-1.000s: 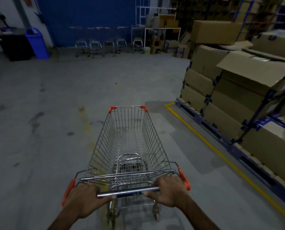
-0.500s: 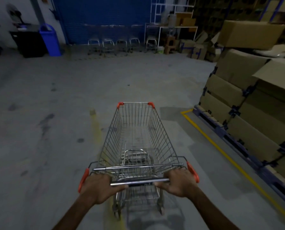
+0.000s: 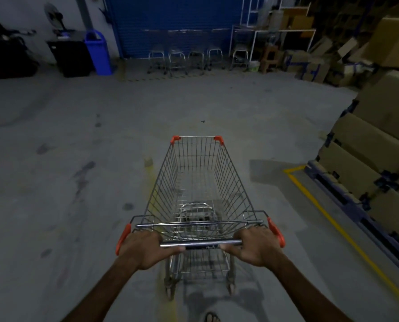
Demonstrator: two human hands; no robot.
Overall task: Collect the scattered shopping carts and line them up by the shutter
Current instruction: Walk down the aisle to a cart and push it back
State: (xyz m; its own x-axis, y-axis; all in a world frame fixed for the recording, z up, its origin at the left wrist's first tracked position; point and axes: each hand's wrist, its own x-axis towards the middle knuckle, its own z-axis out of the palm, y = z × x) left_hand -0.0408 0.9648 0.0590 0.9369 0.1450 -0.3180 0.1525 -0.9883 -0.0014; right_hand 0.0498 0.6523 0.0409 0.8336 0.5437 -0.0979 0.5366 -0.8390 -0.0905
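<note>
Both hands grip the cart (image 3: 201,182) handle (image 3: 202,243); no legible writing.

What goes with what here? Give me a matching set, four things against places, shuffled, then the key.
Things:
1. shopping cart
2. blue bin
3. cardboard boxes
4. row of carts

Places:
A. far left, beside the black cabinet
B. stacked along the right edge
C. centre, both hands on its handle
D. lined up against the blue shutter

Pairs: 1-C, 2-A, 3-B, 4-D
</note>
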